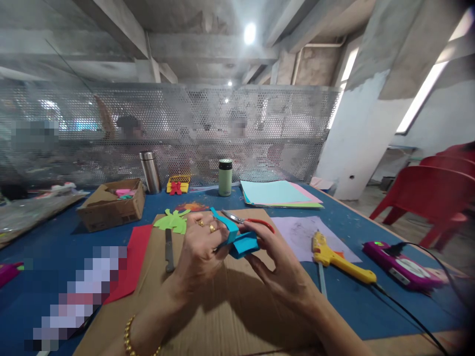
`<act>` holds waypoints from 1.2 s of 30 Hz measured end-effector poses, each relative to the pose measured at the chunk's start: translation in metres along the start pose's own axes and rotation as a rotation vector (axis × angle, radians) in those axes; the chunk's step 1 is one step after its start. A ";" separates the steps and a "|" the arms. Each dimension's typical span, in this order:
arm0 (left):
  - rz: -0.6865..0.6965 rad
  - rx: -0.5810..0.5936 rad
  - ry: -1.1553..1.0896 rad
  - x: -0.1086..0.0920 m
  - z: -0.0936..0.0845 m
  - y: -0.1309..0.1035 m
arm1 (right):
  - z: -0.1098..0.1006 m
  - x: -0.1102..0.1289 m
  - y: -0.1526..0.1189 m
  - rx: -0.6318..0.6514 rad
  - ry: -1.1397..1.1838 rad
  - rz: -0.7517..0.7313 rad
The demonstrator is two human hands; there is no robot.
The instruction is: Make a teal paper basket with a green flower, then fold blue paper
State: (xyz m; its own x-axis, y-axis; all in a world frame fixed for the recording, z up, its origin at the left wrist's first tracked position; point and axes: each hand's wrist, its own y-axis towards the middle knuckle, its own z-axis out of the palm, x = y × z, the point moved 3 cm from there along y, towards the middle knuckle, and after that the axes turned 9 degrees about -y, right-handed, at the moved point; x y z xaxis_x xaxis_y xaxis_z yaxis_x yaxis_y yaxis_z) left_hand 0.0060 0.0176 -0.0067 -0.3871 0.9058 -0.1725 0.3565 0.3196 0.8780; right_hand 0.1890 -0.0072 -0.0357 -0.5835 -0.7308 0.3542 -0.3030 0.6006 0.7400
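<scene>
cardboard box (111, 205): far left on the counter (44, 257), paper scraps inside, well apart from the work.
red sheet (133, 262): flat, edge tucked under the cardboard mat (222, 306).
craft knife (169, 249): lies on mat just beside left wrist; risk: an elbow or wrist shift could knock or catch it.
left hand (200, 249): closed round the blue paper piece (241, 242), pinching its upper strip; rings on 2 fingers.
blue paper piece: held above mat between both hands, folded; risk: too hard a squeeze creases or tears the fold.
right hand (276, 262): fingers curled under & behind the piece, holding it.
scissors (248, 221): red handles, behind hands, near.
glue gun (337, 259): right of mat, cord trailing; risk: if hot, nozzle may mark the white sheet (297, 232); cord could snag.
</scene>
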 end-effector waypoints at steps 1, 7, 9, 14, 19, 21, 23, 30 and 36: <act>-0.002 -0.008 -0.001 0.000 -0.001 0.000 | -0.001 0.001 0.000 -0.017 -0.004 0.005; -0.005 -0.054 0.020 0.002 -0.006 0.000 | -0.013 0.013 -0.007 -0.311 -0.297 -0.201; -0.018 -0.048 -0.004 0.003 -0.005 0.000 | -0.015 0.015 -0.009 -0.326 -0.332 -0.273; -0.187 -0.069 -0.065 0.009 -0.001 -0.006 | -0.011 0.017 -0.009 -0.263 -0.286 -0.314; -0.214 -0.102 -0.095 0.009 0.000 -0.008 | -0.009 0.019 -0.011 -0.228 -0.270 -0.345; -0.201 -0.115 -0.105 0.009 0.000 -0.007 | -0.011 0.020 -0.011 -0.253 -0.259 -0.328; -0.203 -0.118 -0.111 0.008 0.000 -0.006 | -0.017 0.019 -0.009 -0.300 -0.224 -0.232; -0.244 -0.095 -0.229 0.006 0.003 -0.005 | -0.017 0.003 -0.002 -0.068 0.095 0.154; -0.381 -0.102 -0.337 0.008 0.005 -0.002 | -0.012 0.000 -0.001 -0.041 0.103 0.151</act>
State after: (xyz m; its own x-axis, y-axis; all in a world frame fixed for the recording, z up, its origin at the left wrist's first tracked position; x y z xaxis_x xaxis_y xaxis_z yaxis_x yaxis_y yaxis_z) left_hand 0.0065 0.0256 -0.0116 -0.1717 0.7751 -0.6081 0.1528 0.6307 0.7608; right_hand 0.1979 -0.0119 -0.0301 -0.5388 -0.6638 0.5187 -0.1854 0.6940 0.6957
